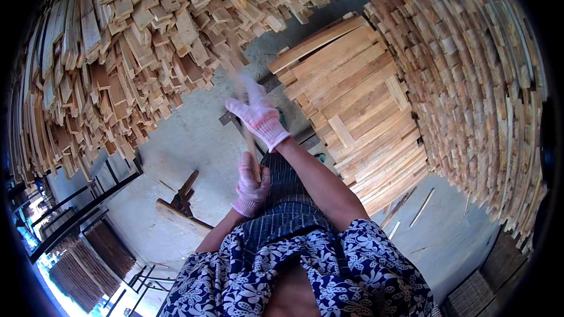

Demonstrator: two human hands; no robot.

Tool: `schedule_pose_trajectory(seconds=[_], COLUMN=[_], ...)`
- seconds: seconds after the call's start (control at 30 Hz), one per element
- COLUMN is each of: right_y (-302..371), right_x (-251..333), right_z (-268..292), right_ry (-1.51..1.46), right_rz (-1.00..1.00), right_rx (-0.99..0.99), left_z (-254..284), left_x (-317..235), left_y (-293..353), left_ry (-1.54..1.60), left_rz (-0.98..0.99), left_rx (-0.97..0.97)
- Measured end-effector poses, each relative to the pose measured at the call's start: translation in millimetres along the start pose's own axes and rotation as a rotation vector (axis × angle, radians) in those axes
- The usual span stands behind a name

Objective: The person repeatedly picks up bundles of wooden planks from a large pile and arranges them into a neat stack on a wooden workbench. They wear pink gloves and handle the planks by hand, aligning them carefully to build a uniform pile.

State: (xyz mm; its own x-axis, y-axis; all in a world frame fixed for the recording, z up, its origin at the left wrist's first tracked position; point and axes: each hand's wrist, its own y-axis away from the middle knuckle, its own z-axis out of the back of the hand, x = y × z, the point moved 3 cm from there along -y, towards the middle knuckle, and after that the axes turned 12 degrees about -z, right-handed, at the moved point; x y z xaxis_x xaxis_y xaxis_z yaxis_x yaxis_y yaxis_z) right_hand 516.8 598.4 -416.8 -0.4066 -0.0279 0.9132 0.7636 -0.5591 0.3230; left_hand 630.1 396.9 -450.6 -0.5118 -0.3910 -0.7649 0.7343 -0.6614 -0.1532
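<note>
A long, narrow wooden strip [252,151] slants up in front of me, away from my body. My left hand [251,186], in a pale pink knitted glove, is closed around its near end, close to my waist. Farther along the strip is my right hand [257,113], gloved the same way. Its thumb sticks out to the left, and the strip passes through its grip; motion blurs the fingers. Past this hand the strip's far end blurs against a big heap of wooden slats [158,41].
At right, a low stack of boards [352,100] stands beside a tall stacked wall of slats [470,76]. A wooden piece with a dark bracket [185,196] lies on the concrete floor [150,182] at left. Black metal racks [88,211] stand farther left. Loose strips [420,208] lie at lower right.
</note>
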Motion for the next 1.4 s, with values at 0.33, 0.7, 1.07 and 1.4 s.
schedule_pose_trajectory(seconds=[0.33,0.7,1.07,1.4], right_y=[25.0,0.4,-79.5,-124.1], right_x=[-128.6,-110.5,-296.9,-338.3], right_z=[52.4,105.6,235.0,202.9], right_ry=[0.103,-0.698,0.492,0.347], right_rz=[-0.510,-0.280,-0.844,-1.025], right_rx=[-0.303,-0.267,-0.972,-0.933], left_z=[0.5,-53.1,-215.3,-288.9], left_x=[-44.5,-28.1,122.7,177.7], left_y=[11.7,-128.3,-383.4,-420.2], left_ry=[0.017,0.680,-0.042,0.084], left_rz=[-0.010,0.339,-0.177,-0.193], left_rx=[0.326,0.690,0.601,0.768])
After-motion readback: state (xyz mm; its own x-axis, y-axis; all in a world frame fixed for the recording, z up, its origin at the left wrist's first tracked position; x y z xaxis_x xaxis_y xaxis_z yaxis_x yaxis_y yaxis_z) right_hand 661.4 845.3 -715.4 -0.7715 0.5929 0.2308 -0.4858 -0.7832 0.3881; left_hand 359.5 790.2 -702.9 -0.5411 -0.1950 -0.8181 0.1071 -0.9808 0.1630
